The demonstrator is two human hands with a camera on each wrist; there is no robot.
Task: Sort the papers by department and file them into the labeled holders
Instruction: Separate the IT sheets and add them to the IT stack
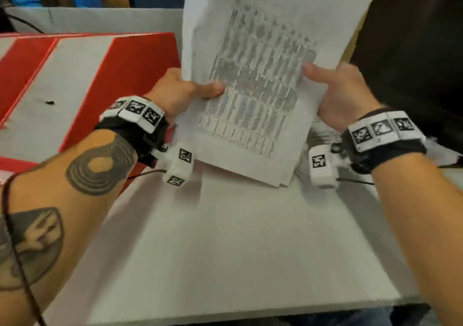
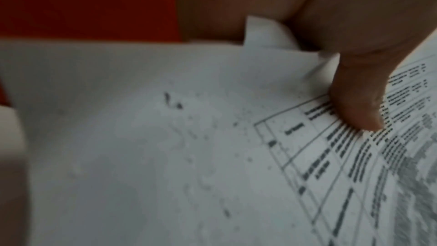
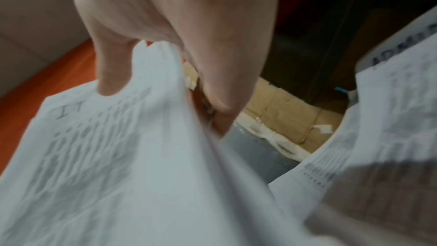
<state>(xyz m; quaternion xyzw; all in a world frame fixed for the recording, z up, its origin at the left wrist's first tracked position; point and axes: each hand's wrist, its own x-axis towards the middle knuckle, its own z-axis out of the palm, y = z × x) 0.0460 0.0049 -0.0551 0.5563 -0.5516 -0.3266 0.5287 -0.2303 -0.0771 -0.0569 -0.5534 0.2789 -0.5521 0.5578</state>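
The white counter [image 1: 225, 250] carries a red-and-white box [image 1: 87, 75] at the left; whether it is a holder I cannot tell. Above the counter, both hands hold up a stack of papers [image 1: 263, 87], so sorting looks underway with many sheets left. In the right wrist view a holder [image 3: 399, 48] with a partly hidden label already has papers in it. The left hand [image 1: 175, 92] pinches the stack's left edge, the right hand [image 1: 345, 92] grips its right edge.
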